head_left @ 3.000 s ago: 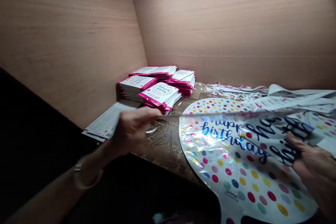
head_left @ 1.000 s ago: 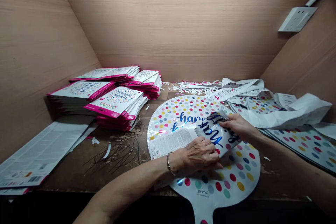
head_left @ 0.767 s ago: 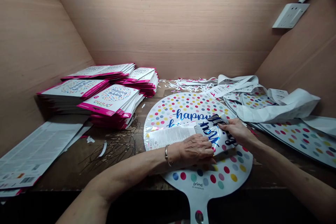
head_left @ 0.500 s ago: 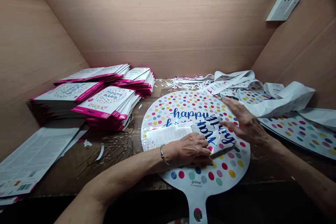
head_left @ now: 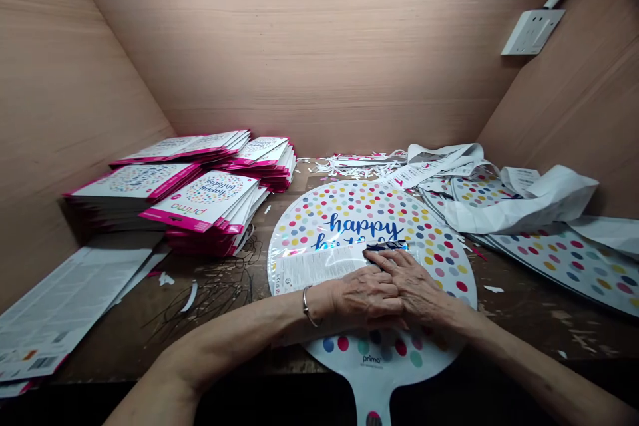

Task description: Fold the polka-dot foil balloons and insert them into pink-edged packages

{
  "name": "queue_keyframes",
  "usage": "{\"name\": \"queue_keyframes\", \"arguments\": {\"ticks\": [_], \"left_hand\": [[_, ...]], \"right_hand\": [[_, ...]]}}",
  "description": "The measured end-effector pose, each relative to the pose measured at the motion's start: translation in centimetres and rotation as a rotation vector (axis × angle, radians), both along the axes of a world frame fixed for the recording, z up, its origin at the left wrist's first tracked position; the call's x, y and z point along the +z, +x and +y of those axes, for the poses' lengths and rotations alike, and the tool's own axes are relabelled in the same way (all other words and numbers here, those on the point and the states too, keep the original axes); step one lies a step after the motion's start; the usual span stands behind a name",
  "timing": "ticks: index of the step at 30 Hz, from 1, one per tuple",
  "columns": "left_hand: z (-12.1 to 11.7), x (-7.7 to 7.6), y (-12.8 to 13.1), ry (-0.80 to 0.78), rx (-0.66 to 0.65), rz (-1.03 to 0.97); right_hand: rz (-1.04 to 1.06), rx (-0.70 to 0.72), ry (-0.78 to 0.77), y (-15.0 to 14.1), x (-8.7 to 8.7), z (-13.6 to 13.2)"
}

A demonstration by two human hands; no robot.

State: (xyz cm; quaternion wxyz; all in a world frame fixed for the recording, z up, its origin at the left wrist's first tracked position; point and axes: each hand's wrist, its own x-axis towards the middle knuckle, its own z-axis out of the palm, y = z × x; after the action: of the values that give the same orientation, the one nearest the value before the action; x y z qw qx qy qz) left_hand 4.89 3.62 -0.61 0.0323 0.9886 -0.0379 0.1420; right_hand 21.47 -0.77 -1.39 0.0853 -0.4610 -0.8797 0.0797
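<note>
A flat white foil balloon with coloured dots and "happy" lettering lies on the table, its neck towards me. On top of it rests a printed card with small text. A folded foil balloon with dark blue print lies over the card's right end. My left hand, a bracelet at its wrist, is closed with fingers curled on the folded balloon. Against it, my right hand lies flat on the folded foil, fingers stretched out; part of the foil is hidden under both hands.
Stacks of pink-edged balloon packets stand at the left behind loose printed cards. More flat balloons lie at the right under white paper strips. Paper scraps line the back wall, and a socket is mounted upper right.
My right hand has come down and left onto the folded balloon, beside my left hand. The right part of that balloon has been folded over and now covers less of the flat one.
</note>
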Motion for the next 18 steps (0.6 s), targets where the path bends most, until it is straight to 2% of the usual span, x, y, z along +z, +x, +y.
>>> {"name": "queue_keyframes", "arguments": {"ticks": [3, 5, 6, 9, 10, 11, 14, 16, 18], "left_hand": [[0.3, 1.1, -0.3, 0.01, -0.016, 0.061], [0.9, 1.9, -1.4, 0.036, 0.003, 0.053], [1.3, 2.1, -2.5, 0.047, 0.092, 0.021], [1.8, 2.0, -6.8, 0.026, 0.583, -0.016], [1.8, 1.7, -8.4, -0.002, 0.714, 0.024], [1.6, 1.2, -9.9, -0.033, 0.787, 0.089], [0.6, -0.3, -12.7, -0.103, 0.796, 0.24], [0.1, -1.0, -13.3, -0.143, 0.799, 0.249], [0.0, -1.4, -13.3, -0.193, 0.794, 0.231]], "right_hand": [[0.004, -0.093, 0.036, -1.1, -0.6, -0.9], [-0.004, -0.173, 0.056, -1.9, -0.8, -1.4], [-0.014, -0.206, 0.072, -2.2, -0.8, -1.6], [-0.058, -0.213, 0.099, -3.0, 0.2, -1.8], [-0.062, -0.181, 0.081, -3.1, 0.7, -1.7], [-0.052, -0.135, 0.051, -3.0, 1.4, -1.5], [0.03, 0.145, -0.072, -2.0, 3.2, -0.9], [0.072, 0.36, -0.154, -1.0, 3.8, -0.4], [0.075, 0.466, -0.201, -0.3, 3.9, -0.3]]}}
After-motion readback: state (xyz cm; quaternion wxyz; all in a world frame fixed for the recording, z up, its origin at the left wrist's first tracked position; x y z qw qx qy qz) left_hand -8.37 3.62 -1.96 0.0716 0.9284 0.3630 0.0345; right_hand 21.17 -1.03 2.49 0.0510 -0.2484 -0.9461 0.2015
